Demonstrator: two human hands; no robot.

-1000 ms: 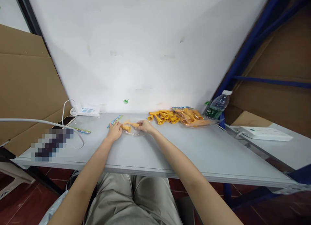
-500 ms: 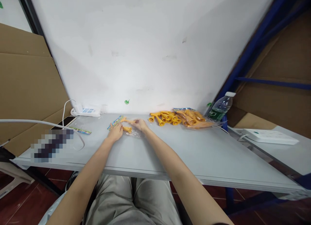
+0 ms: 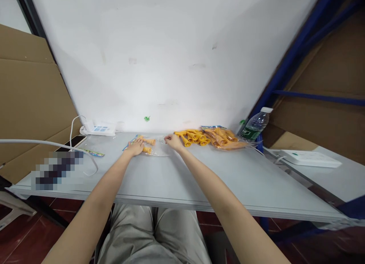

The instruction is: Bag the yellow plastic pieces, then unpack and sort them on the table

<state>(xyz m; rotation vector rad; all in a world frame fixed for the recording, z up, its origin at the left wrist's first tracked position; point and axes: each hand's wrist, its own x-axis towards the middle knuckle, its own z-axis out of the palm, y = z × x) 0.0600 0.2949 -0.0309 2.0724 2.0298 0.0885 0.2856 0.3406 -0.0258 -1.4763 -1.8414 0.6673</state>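
My left hand [image 3: 136, 147] lies on the grey table [image 3: 216, 180] with its fingers on two small orange trumpet-shaped toys [image 3: 148, 145] inside a clear plastic bag [image 3: 160, 149]. My right hand [image 3: 172, 141] pinches the bag's far right edge, fingers closed. A loose heap of the same orange toys [image 3: 194, 137] lies just right of that hand. Further right is a bagged bundle of them [image 3: 225, 138]. A colourful printed card strip [image 3: 127, 145] lies under my left hand.
A white power strip [image 3: 97, 130] with a cable and a phone [image 3: 71, 142] sit at the table's back left, beside another printed strip [image 3: 92, 153]. A water bottle [image 3: 254, 125] stands at the right, another power strip [image 3: 309, 158] beyond. White wall behind, cardboard on both sides.
My right hand has let go of the orange toy near my left hand and shifted right and back to the bag's edge. My left hand stays on the toys.
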